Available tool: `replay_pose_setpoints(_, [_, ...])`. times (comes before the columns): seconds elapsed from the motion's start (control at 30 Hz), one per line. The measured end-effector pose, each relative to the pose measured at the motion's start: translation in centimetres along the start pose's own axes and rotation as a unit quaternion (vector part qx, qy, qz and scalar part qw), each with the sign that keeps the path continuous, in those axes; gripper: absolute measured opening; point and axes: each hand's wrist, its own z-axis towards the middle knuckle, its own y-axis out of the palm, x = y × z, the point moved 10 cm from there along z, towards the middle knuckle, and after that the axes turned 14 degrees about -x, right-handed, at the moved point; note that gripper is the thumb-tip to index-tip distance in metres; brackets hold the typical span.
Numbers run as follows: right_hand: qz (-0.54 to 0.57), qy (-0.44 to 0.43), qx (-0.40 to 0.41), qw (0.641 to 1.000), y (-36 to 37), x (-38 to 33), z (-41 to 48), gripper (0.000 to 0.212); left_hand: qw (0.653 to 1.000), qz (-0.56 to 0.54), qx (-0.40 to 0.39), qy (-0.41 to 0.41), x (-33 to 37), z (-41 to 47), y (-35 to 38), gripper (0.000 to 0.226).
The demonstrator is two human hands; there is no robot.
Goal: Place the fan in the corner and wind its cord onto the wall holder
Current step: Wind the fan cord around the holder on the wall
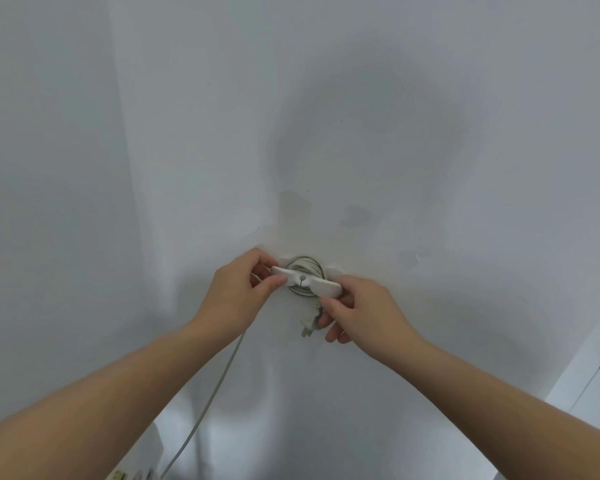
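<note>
wall holder [303, 279]: white, fixed on the wall [361, 133] beside a corner; a flat cross bar with a slotted hole at its middle stands out in front.
what it holds: several turns of the grey-white cord [307, 262], wound behind the bar.
rest of cord: one length runs from under the left hand down to the bottom edge.
plug [308, 329]: hangs just below the holder, beside the right hand's lower fingers; whether they hold it, cannot tell.
left hand [236, 299]: thumb and forefinger pinch the bar's left end.
right hand [364, 306]: thumb and forefinger pinch the bar's right end.
bottom left: a white object [149, 455], too little showing to name.
far right: a white panel [589, 382] with a dark handle.
</note>
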Motion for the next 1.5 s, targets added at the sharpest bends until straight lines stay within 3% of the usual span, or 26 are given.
replay_pose_setpoints(0.23, [0.095,0.040,0.063,0.993,0.9,2.6,-0.5,0.008,1.000,0.010,-0.001,-0.010,-0.1,-0.1,0.0,0.009])
replay_pose_setpoints(0.43, [-0.040,0.084,0.044,0.995,2.0,3.6,-0.2,0.016,1.000,0.013,0.000,-0.012,-0.2,-0.1,-0.2,0.010])
replay_pose_setpoints(0.8, [-0.147,0.110,0.005,0.983,2.1,3.3,0.3,0.021,1.000,0.026,-0.003,0.005,0.3,-0.2,-0.5,0.010])
replay_pose_setpoints(0.97, [-0.149,0.046,0.061,0.986,0.1,1.6,-0.1,0.023,0.999,0.031,-0.006,0.029,1.1,0.1,-0.6,0.012])
replay_pose_setpoints(1.2, [-0.172,0.000,0.133,0.976,-2.6,-1.1,-0.9,0.046,0.995,0.083,-0.013,0.052,3.0,0.9,-0.4,0.011])
replay_pose_setpoints(1.37, [-0.293,-0.014,0.116,0.949,-2.3,-3.7,-0.8,0.034,0.987,0.156,-0.015,0.047,4.8,1.5,-0.4,0.006])
replay_pose_setpoints(1.5, [-0.351,0.027,0.073,0.933,-1.6,-3.7,0.2,0.028,0.981,0.179,-0.075,0.008,5.1,2.9,-0.3,0.007])
